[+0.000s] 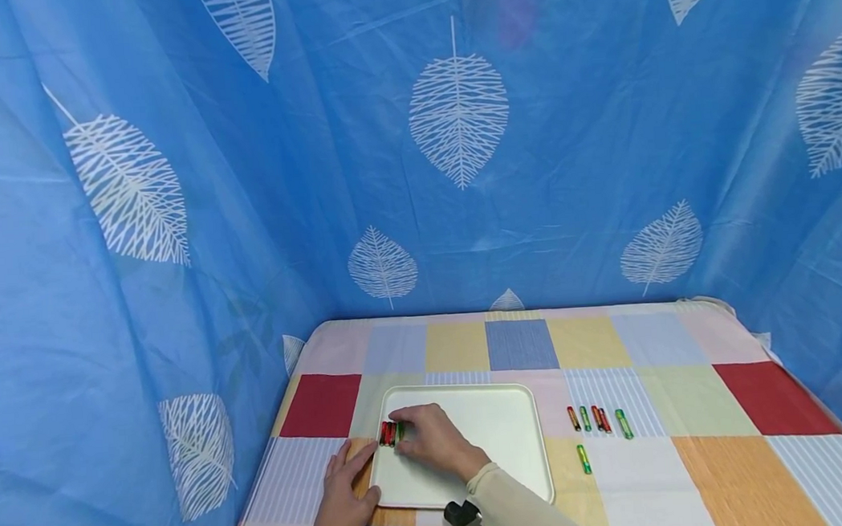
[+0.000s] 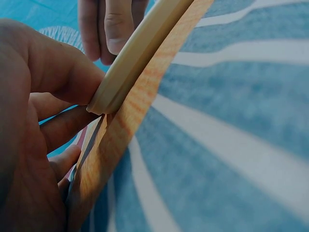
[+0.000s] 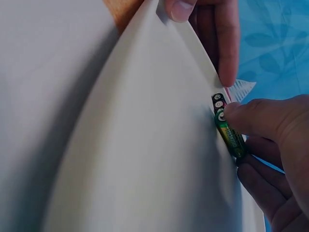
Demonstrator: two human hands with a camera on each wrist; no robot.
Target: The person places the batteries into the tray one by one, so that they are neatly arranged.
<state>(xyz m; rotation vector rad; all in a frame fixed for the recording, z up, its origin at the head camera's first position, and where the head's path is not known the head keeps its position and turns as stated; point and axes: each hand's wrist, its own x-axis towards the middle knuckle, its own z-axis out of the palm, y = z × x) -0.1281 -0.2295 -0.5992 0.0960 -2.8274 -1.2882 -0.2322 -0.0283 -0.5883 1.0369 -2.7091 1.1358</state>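
In the head view, loose batteries (image 1: 596, 418) are lying right of the tray (image 1: 489, 428); inside its left edge, the right hand (image 1: 435, 443) is pinching a green battery (image 1: 401, 431) beside red ones (image 1: 388, 433). Left wrist: the left hand (image 2: 24, 140), fingers relaxed, is touching the rim (image 2: 130, 67). Right wrist: the thumb (image 3: 256, 116) is partly hiding the green battery.

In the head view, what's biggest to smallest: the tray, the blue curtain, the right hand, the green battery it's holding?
1. blue curtain
2. tray
3. right hand
4. green battery, partly hidden
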